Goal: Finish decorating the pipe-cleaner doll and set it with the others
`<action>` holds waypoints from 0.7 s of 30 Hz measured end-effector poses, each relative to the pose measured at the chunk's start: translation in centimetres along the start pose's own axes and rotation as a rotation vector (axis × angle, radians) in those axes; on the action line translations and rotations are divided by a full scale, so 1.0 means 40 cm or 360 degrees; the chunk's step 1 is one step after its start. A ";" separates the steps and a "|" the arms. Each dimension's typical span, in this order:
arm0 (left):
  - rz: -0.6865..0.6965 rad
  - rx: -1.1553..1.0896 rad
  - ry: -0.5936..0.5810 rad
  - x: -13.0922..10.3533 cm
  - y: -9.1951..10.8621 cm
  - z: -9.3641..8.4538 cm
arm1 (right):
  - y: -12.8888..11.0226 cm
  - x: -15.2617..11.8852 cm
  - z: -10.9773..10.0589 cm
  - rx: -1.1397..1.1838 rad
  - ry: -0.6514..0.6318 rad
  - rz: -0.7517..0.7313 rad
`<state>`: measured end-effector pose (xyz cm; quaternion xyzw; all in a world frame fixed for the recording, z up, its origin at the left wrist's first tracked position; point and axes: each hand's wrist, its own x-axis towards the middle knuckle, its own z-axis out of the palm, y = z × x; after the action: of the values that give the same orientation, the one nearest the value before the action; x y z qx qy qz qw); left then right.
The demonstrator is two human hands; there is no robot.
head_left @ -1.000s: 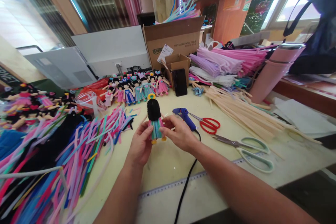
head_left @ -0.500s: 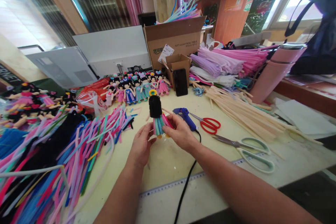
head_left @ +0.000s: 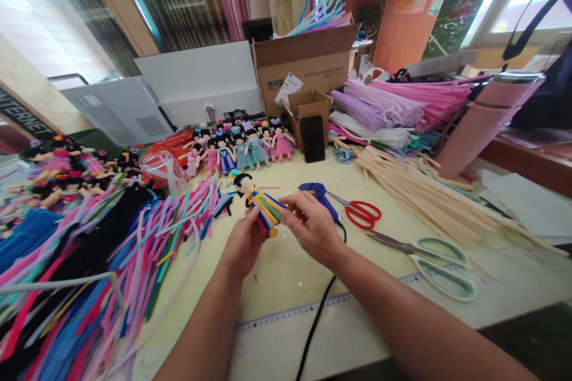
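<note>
A small pipe-cleaner doll (head_left: 260, 199) with black hair, a pale face and a skirt of yellow, blue and red strips is held over the table, tilted with its head to the upper left. My left hand (head_left: 245, 243) grips it from below, thumb on the skirt. At the skirt's right edge, the fingertips of my right hand (head_left: 310, 227) pinch the strips; the exact grip is partly hidden. Just beyond my right hand lies a blue glue gun (head_left: 322, 197), its black cord running under my right forearm.
Red-handled scissors (head_left: 363, 214) and larger pale-green-handled scissors (head_left: 440, 256) lie to the right, near beige stems (head_left: 424, 196). Colourful pipe cleaners (head_left: 134, 256) cover the left. Finished dolls (head_left: 243, 149), a phone (head_left: 312, 139) and a pink bottle (head_left: 487, 125) stand behind. A ruler (head_left: 308, 309) lies in front.
The doll has been turned from its black-haired back to its front, now showing the face and yellow-blue strips. It has tilted left. The view has shifted slightly left.
</note>
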<state>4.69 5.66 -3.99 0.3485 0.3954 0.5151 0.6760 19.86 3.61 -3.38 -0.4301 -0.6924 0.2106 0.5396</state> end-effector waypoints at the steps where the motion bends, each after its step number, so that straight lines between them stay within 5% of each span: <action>1: -0.0014 0.0014 -0.0017 0.000 0.004 -0.003 | 0.005 0.004 -0.005 0.0012 0.0065 0.0050; 5: -0.0061 0.0134 -0.0198 -0.001 0.003 -0.017 | 0.023 0.016 -0.016 0.0156 0.0098 0.0290; 9: -0.0072 0.0229 -0.0372 -0.004 -0.006 -0.029 | 0.031 0.018 -0.008 0.0440 -0.0106 0.0505; 21: 0.0064 0.0264 -0.0207 -0.004 -0.005 -0.018 | 0.045 0.010 0.034 0.0609 -0.0065 0.0655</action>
<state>4.12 5.50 -4.44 0.4437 0.3850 0.4703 0.6586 19.24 5.15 -4.95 -0.4476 -0.5488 0.4513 0.5430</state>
